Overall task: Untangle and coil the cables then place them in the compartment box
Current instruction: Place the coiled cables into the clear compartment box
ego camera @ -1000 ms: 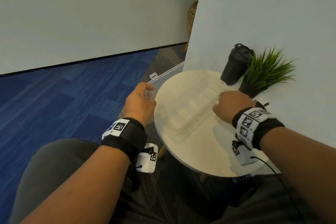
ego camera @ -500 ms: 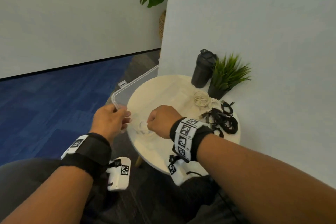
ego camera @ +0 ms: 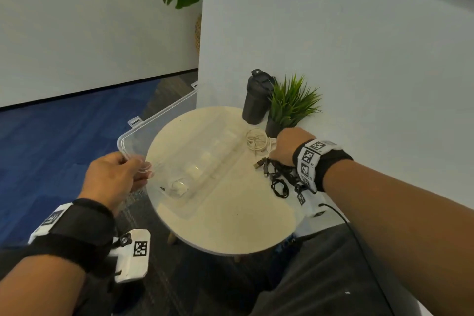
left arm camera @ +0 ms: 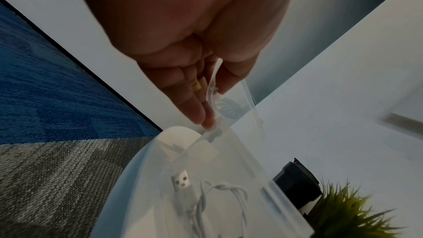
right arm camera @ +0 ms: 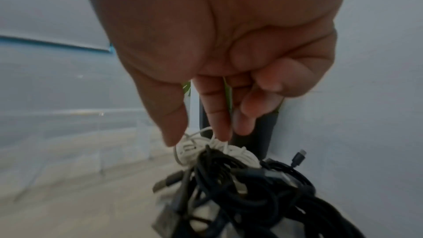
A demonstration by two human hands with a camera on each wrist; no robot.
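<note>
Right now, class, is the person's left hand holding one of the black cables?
No: the left hand pinches the clear lid of the compartment box, while the black cables lie near the right hand.

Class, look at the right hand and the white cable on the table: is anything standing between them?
Nothing visible. The right hand hangs just above the white cable, fingertips almost on it. The black cables lie nearer the wrist, not between.

Near half of desk (ego camera: pixel 230 220) lay bare, open to hands. Compartment box (ego camera: pixel 205 161) filled middle; raised lid (ego camera: pixel 154 120) walled left edge. Black bottle (ego camera: pixel 255 100), potted plant (ego camera: pixel 289 108), cable tangle (ego camera: pixel 279 177) crowded wall side.
</note>
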